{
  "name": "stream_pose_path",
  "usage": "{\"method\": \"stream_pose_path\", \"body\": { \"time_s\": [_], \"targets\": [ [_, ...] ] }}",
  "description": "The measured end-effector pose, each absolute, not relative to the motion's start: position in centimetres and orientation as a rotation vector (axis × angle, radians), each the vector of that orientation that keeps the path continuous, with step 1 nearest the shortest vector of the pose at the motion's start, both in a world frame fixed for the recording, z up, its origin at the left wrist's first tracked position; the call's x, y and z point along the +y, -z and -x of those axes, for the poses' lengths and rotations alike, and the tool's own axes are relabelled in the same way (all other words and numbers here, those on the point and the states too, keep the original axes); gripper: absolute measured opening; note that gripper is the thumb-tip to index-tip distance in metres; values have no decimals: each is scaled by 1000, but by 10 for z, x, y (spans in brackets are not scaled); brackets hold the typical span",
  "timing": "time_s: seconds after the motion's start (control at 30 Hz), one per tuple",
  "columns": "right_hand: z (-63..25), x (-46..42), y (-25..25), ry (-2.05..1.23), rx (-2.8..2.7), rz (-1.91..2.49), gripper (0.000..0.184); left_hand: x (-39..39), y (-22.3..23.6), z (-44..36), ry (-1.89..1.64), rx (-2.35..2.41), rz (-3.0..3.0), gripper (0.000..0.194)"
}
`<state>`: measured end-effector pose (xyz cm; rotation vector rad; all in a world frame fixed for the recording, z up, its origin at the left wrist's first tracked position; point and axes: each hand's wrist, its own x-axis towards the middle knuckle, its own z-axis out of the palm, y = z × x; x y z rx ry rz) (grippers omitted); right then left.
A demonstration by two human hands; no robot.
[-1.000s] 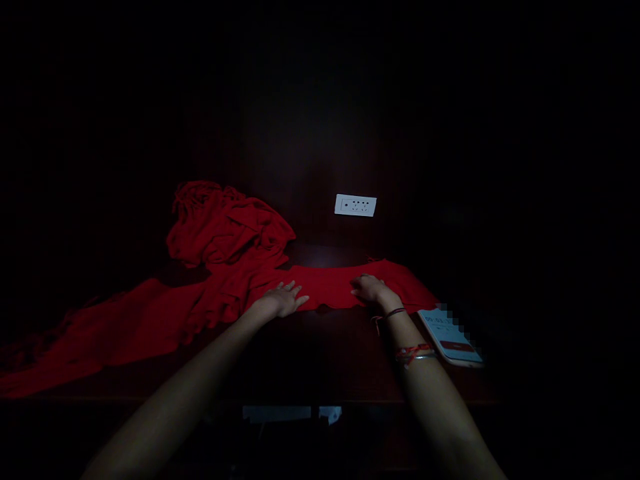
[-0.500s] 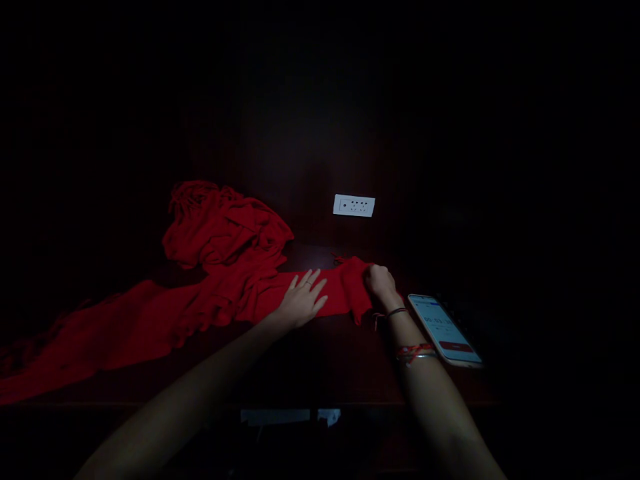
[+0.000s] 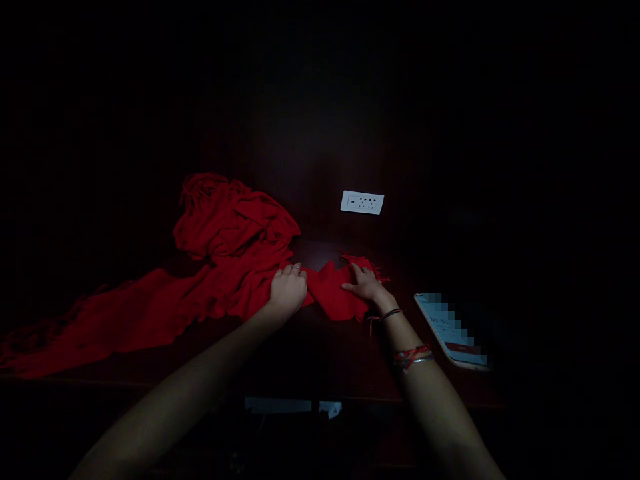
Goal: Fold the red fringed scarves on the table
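Note:
A long red fringed scarf (image 3: pixel 150 313) stretches across the dark table, with a crumpled red heap of cloth (image 3: pixel 235 220) behind it; I cannot tell whether both are one piece. Near the middle, my left hand (image 3: pixel 289 290) has its fingers curled into the scarf, gripping it. My right hand (image 3: pixel 366 285) lies on the scarf's right end with fingers spread, pressing on the cloth. Between the two hands the fabric is bunched into a raised fold. Fringe shows just beyond the right fingers.
A smartphone (image 3: pixel 450 333) with a lit screen, partly pixelated, lies to the right of my right forearm. On the dark wall behind is a white power socket (image 3: pixel 362 202). The table's front edge (image 3: pixel 370 399) runs below my hands. Much of the surroundings is dark.
The scarf's right end has drawn back leftward, off the phone, and bunched up. My left hand has gone from spread to gripping; my right closed into a fist, then spread again.

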<state>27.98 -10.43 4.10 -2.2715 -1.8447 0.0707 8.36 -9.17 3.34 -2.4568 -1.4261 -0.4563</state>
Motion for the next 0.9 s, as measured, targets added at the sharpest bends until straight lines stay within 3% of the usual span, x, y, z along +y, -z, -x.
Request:
{"method": "stream_pose_path", "body": {
  "time_s": [0.1, 0.17, 0.23, 0.43, 0.57, 0.7, 0.8, 0.9],
  "targets": [
    [-285, -103, -39, -82, -1922, 2328, 51, -78, -19, -91, 467, -1223, 2681, 41],
    [-287, -103, -41, 4, -1921, 2288, 33, -65, -9, -89, 261, -1282, 2860, 51],
    [-291, -106, -45, 81, -1875, 2245, 26, -55, -3, -85, 97, -1412, 2941, 60],
    [-316, -121, -68, 578, -1455, 2010, 29, -54, -13, -75, 32, -1576, 2926, 72],
    [-332, -120, -64, 296, -1652, 2091, 43, -56, -31, -63, -336, -1665, 2950, 73],
    [-345, -111, -43, -103, -1559, 2440, 59, -56, -47, -39, -592, -1667, 2944, 88],
    [-348, -108, -40, -209, -1590, 2445, 44, -60, -51, -35, -472, -1448, 3081, 94],
    [-343, -114, -50, 94, -1486, 2316, 33, -65, -42, -50, 38, -1190, 3193, 79]
  ]
}}
